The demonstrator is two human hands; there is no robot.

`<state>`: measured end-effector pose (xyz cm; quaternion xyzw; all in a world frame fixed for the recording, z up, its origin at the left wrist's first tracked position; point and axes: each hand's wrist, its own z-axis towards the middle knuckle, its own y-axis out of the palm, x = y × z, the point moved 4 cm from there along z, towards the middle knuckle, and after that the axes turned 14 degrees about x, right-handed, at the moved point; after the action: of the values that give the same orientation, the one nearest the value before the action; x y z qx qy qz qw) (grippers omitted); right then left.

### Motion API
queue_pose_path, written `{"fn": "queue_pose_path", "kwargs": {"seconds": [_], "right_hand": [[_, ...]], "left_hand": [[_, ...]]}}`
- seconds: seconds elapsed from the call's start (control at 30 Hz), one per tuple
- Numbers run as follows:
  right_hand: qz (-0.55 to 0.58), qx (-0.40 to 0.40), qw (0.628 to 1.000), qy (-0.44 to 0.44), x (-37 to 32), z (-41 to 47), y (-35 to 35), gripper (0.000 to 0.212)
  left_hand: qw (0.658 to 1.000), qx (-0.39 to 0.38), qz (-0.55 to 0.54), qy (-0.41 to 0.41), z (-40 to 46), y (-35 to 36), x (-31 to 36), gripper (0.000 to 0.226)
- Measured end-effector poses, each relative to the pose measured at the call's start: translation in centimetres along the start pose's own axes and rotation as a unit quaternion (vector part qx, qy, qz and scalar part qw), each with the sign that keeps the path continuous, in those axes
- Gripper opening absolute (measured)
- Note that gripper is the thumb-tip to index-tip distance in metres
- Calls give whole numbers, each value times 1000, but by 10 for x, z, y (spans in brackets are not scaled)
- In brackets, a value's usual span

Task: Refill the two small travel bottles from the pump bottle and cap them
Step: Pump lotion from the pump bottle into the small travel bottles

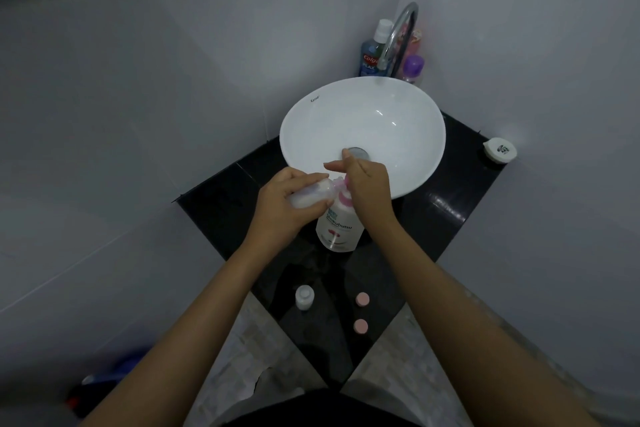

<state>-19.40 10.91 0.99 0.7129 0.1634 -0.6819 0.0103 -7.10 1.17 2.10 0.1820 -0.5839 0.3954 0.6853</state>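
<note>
A white pump bottle (340, 226) with a pink pump stands on the black counter (446, 215) in front of the sink. My left hand (284, 208) grips a small clear travel bottle (310, 196), tilted, its mouth against the pump's spout. My right hand (363, 187) lies flat on top of the pump head, fingers stretched out. A second small travel bottle (304, 297) stands upright and uncapped near the counter's front corner. Two pink caps (362, 299) (360, 325) lie on the counter to its right.
A white round sink (408, 97) fills the back of the counter, a chrome tap (398, 35) arching over it. A blue mouthwash bottle (372, 52) and a purple-capped bottle (412, 68) stand behind. A small white round case (499, 149) sits at the right corner. Tiled walls close in on both sides.
</note>
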Motion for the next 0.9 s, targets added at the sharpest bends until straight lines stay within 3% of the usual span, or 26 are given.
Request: {"fn": "queue_pose_path", "kwargs": {"seconds": [0.13, 0.3, 0.53, 0.8, 0.9], "right_hand": [[-18, -7, 1000, 3, 8, -6, 0, 43], [-95, 18, 992, -79, -10, 1, -5, 36], [-14, 11, 1000, -4, -1, -12, -3, 45], [-92, 26, 991, -88, -15, -8, -5, 39], [-72, 39, 993, -91, -18, -5, -9, 40]], "left_hand": [[1000, -16, 7, -18, -2, 1, -5, 40], [1000, -3, -8, -10, -1, -2, -1, 41], [1000, -2, -11, -10, -1, -1, -1, 40], [1000, -7, -13, -19, -4, -1, 2, 42], [1000, 0, -17, -16, -1, -1, 4, 43]]}}
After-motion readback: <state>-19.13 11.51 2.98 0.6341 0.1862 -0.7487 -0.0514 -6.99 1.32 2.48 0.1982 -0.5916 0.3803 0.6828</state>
